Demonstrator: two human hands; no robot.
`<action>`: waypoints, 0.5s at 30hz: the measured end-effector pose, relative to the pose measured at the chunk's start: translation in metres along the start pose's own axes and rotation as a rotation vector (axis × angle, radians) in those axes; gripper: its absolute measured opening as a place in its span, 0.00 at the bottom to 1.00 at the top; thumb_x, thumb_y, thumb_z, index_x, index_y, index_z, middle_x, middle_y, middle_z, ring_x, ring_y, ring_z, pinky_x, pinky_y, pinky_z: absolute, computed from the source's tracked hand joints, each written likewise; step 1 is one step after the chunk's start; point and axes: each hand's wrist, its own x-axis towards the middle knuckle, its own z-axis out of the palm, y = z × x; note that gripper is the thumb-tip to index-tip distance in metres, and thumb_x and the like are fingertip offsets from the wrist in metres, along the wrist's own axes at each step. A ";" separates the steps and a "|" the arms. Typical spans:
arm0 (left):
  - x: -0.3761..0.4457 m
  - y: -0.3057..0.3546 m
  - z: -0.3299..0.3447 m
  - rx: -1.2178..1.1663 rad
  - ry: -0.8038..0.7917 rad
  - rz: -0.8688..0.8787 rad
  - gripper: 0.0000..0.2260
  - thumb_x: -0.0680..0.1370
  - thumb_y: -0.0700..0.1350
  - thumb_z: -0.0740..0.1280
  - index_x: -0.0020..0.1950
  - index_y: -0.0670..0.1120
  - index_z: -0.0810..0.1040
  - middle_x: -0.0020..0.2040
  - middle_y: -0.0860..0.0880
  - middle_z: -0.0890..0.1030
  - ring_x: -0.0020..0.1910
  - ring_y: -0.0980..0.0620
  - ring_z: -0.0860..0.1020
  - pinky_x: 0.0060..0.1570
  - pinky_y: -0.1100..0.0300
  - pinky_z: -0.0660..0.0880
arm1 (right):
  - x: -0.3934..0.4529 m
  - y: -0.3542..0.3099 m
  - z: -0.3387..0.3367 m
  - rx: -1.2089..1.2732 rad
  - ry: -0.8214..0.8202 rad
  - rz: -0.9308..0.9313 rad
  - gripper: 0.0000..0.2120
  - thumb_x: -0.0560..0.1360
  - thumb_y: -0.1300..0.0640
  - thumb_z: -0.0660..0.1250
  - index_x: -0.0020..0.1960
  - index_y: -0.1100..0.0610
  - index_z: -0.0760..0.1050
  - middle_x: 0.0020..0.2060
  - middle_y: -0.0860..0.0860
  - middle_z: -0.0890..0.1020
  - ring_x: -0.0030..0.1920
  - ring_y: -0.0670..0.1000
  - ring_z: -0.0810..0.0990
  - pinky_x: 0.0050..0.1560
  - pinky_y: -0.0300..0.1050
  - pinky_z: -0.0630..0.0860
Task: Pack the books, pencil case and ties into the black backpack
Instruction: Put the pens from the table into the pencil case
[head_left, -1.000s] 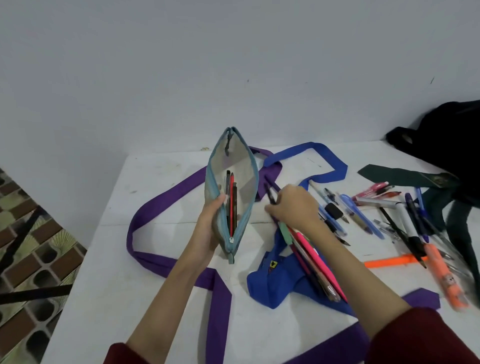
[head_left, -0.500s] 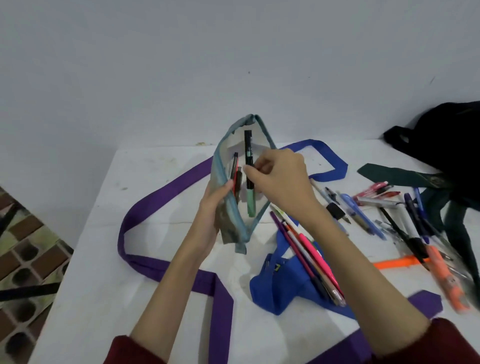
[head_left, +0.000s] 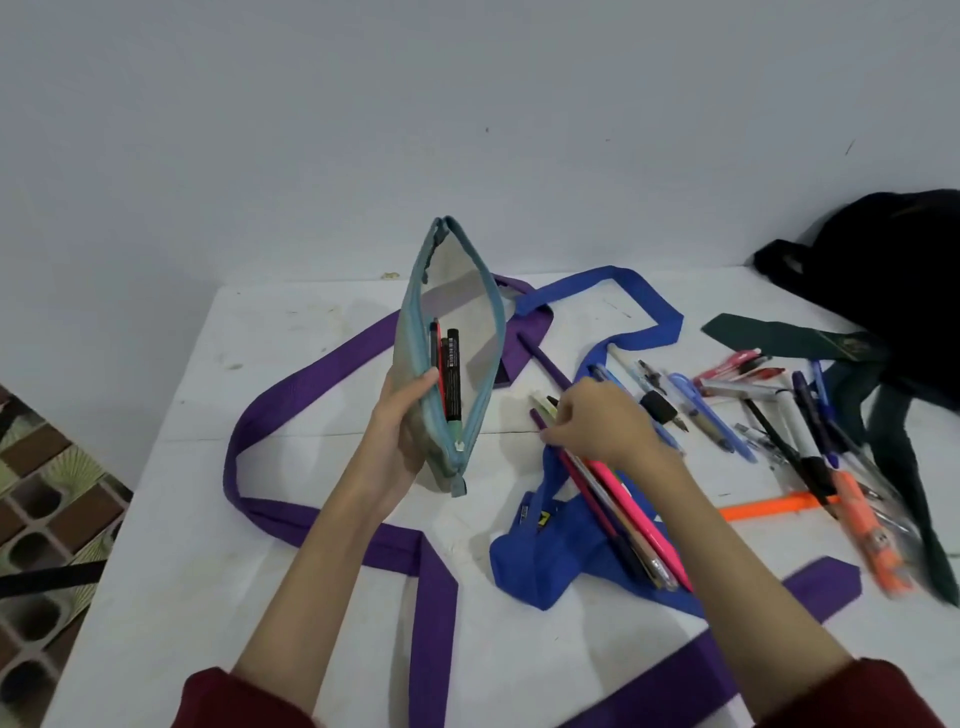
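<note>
My left hand (head_left: 402, 426) grips a grey pencil case (head_left: 457, 322) with a light blue zip, held upright and gaping open above the white table (head_left: 171, 545). Inside it stand a black marker with a green end and a few red and black pens (head_left: 447, 374). My right hand (head_left: 597, 421) is down on a bundle of pens (head_left: 623, 514) lying across a blue tie (head_left: 545, 561), its fingers curled over their top ends. A purple tie (head_left: 291, 405) loops over the table. A dark green tie (head_left: 779, 338) lies at the right beside the black backpack (head_left: 883, 270).
Several loose pens and markers (head_left: 769, 415) are scattered right of my right hand, with an orange highlighter (head_left: 867, 530) and an orange strip (head_left: 763, 509). The table ends at a wall behind and drops to a patterned floor (head_left: 47, 493) on the left.
My right hand dropped the green-ended marker into the case, left it and went back down to the pen bundle. The case tilted a little to the left.
</note>
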 end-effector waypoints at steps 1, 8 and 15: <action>0.000 -0.001 0.001 0.001 -0.006 -0.003 0.27 0.69 0.50 0.68 0.68 0.52 0.70 0.61 0.48 0.79 0.58 0.49 0.77 0.59 0.51 0.73 | 0.000 -0.001 0.007 -0.081 0.010 -0.002 0.11 0.72 0.53 0.68 0.47 0.61 0.75 0.44 0.56 0.80 0.43 0.56 0.79 0.37 0.45 0.72; -0.003 -0.004 0.001 0.053 -0.050 -0.013 0.26 0.69 0.52 0.67 0.67 0.58 0.69 0.61 0.48 0.79 0.59 0.48 0.78 0.57 0.49 0.75 | 0.009 -0.012 0.005 -0.076 0.061 -0.039 0.08 0.75 0.55 0.64 0.48 0.60 0.74 0.43 0.55 0.78 0.45 0.56 0.78 0.40 0.46 0.70; 0.000 -0.005 -0.004 0.057 -0.048 0.020 0.25 0.71 0.52 0.67 0.68 0.58 0.69 0.63 0.50 0.78 0.62 0.49 0.76 0.56 0.51 0.74 | -0.010 -0.035 -0.071 0.670 0.612 -0.337 0.03 0.80 0.59 0.58 0.47 0.54 0.66 0.38 0.54 0.81 0.32 0.54 0.78 0.32 0.45 0.73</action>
